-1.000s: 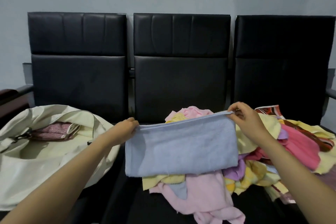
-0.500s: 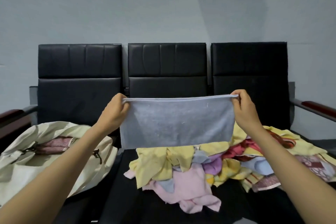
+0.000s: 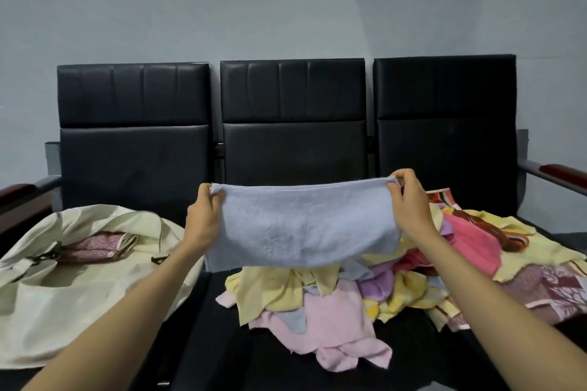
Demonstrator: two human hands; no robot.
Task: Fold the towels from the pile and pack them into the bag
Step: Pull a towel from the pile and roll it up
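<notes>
At 9 o'clock bag (image 3: 79,289) holds one pink towel (image 3: 95,246); left hand (image 3: 203,219), right hand (image 3: 409,203) pinch blue towel (image 3: 301,225); 4 o'clock pile (image 3: 333,305) not yet folded.

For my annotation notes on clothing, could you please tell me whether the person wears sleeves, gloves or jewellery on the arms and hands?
The left forearm and right forearm are bare up to the frame edge, with no sleeve in view. The left hand and right hand wear no gloves; no watch, bracelet or ring shows on the visible sides.
</notes>
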